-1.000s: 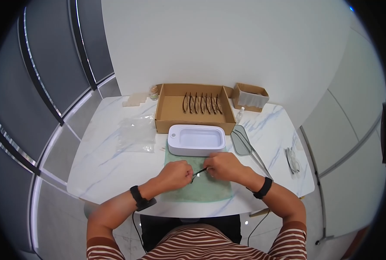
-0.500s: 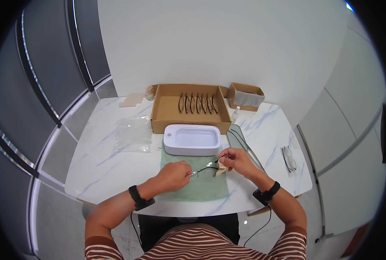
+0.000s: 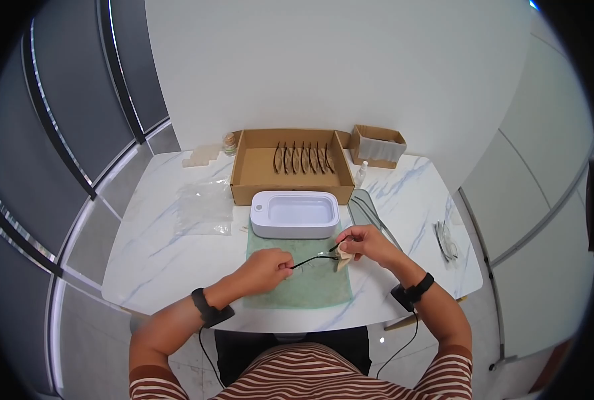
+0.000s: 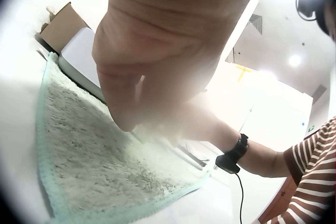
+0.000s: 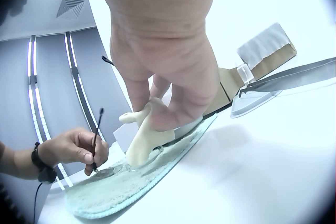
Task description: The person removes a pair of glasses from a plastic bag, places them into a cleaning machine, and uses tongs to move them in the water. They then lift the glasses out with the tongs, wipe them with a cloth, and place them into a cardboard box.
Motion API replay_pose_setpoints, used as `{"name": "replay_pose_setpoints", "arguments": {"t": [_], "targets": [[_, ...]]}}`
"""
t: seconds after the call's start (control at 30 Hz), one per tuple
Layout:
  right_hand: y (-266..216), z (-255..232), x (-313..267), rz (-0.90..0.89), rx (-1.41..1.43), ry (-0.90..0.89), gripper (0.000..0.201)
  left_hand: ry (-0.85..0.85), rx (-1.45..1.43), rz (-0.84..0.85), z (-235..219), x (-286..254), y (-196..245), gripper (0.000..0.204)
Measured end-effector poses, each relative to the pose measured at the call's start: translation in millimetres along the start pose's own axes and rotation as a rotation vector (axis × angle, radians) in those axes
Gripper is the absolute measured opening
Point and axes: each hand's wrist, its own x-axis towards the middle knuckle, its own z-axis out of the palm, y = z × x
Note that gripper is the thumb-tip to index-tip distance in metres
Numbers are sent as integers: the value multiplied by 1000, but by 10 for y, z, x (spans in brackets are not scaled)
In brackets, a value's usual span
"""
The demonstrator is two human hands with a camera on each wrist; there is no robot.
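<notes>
Over the green towel (image 3: 297,290), a pair of eyeglasses (image 3: 312,259) with dark temples hangs between the two hands. The left hand (image 3: 268,270) pinches one dark temple, which sticks up past its fingers in the right wrist view. A folded beige cloth (image 5: 144,139) is pinched by the right hand (image 3: 366,245), at the lens end of the glasses. The cloth and fingers hide part of the frame. In the left wrist view, the wrist and palm block the left fingertips. Just beyond the hands stands a white rectangular basin (image 3: 260,227) with a round button.
A cardboard tray (image 3: 252,170) behind the basin holds several dark curved pieces in a row. Rightward are a small box (image 3: 360,143), a spray bottle (image 3: 362,173), long tweezers (image 3: 382,225) and other eyeglasses (image 3: 446,242). Clear plastic bags (image 3: 204,208) and a jar (image 3: 230,144) lie left.
The right hand has moved right and turned, bringing the beige cloth into view. The gap between the hands has widened, with the glasses stretched across it. The left hand has barely moved.
</notes>
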Motion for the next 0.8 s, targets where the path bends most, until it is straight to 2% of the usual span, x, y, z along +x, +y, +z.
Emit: {"name": "replay_pose_setpoints", "arguments": {"t": [0.07,0.2,0.27,0.47,0.6,0.67,0.8], "targets": [[5,-18,3,-1,19,-16,18,6,-198,-22,-6,-32,-18,15],[11,-20,-2,4,34,12,18,22,-333,-3,-10,-100,-61,15],[12,-9,-5,33,49,57,19,16,-489,9,-20,-130,-49,13],[4,101,-17,6,82,137,20,73,-754,19,-57,-141,192,17],[46,138,3,-15,105,163,21,50,-736,32,-83,-101,315,17],[72,140,4,-9,124,161,21,-2,-707,-28,-105,-83,410,19],[105,182,-44,9,159,209,24,25,-673,-80,-84,-43,536,19]]}}
